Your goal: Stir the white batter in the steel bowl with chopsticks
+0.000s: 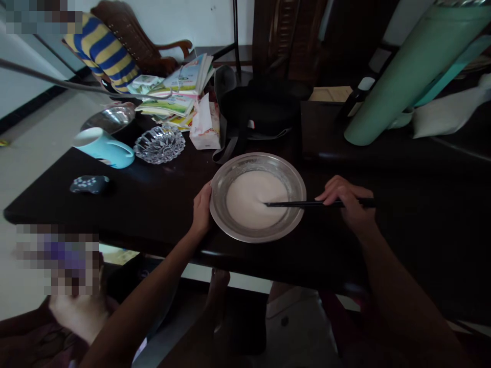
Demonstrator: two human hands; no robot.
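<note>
Pinching slim black chopsticks, the right hand is pointing their long axis left, into whitish liquid in the round silver metal bowl, whose left side the left hand is holding.

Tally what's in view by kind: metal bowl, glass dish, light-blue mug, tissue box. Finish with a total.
Metal: 2 (front bowl, back bowl)
Glass dish: 1
Light-blue mug: 1
Tissue box: 1
Total: 5
</note>
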